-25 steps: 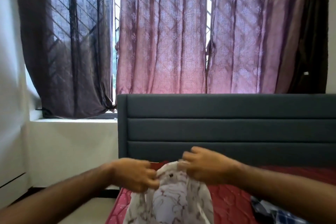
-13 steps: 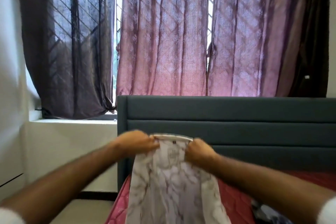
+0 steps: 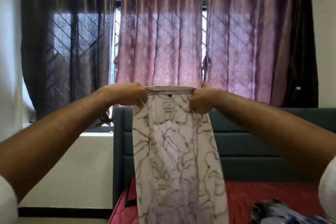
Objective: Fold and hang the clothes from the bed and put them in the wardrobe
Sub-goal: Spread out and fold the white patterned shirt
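Shirt: a white shirt (image 3: pixel 179 154) with brown marble-like veins hangs in mid-air at the centre of the view, its collar edge stretched flat at the top and a square label just under it (the print on the label is too small to read).
Left hand: the left hand (image 3: pixel 130 94) grips the collar end at 9 o'clock of the label, fingers curled round the cloth.
Right hand: the right hand (image 3: pixel 201 99) grips the other collar end at 3 o'clock, fingers curled, thumb up.
Bed: a red mattress (image 3: pixel 269 200) lies at 5 o'clock, below the shirt's hem, against a teal padded headboard (image 3: pixel 254 151).
Other clothes: a dark blue patterned garment (image 3: pixel 272 212) lies on the mattress at 5 o'clock (blurred).
Window: mauve curtains (image 3: pixel 160 42) hang at 12 o'clock.
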`<state>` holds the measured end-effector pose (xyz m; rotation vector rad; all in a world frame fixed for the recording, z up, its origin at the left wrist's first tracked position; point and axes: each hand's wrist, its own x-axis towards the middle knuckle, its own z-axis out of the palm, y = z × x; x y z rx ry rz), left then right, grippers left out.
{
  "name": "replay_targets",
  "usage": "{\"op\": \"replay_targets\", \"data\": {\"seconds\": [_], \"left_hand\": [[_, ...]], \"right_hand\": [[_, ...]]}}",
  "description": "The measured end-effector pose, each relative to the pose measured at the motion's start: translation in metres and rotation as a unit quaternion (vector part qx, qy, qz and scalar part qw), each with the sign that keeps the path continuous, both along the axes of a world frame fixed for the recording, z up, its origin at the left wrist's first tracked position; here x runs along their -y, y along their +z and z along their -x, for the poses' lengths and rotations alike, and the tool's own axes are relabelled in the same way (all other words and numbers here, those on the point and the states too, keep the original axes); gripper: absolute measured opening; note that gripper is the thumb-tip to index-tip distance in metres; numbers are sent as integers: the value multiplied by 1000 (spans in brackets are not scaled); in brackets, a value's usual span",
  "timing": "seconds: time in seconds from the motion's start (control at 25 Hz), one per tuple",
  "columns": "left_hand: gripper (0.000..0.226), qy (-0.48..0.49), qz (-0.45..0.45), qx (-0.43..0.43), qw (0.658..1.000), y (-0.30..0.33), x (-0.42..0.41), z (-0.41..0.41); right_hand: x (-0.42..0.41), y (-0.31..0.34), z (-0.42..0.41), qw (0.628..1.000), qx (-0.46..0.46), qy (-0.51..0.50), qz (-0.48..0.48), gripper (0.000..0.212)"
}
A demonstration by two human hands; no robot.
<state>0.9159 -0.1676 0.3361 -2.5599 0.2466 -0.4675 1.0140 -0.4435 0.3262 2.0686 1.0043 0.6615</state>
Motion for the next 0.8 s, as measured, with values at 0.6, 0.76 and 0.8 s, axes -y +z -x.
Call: {"op": "replay_targets", "data": {"seconds": [0.6, 0.76, 0.8], "left_hand": [[23, 23, 94, -184, 978, -37, 29, 7], [9, 2, 82, -37, 996, -34, 41, 14], [11, -10, 112, -17, 994, -34, 39, 14]], "right_hand": [[-7, -23, 3, 997, -51, -59, -21, 33], [-4, -26, -1, 925, -368, -34, -91, 38], [-2, -27, 1, 890, -435, -10, -134, 40]]}}
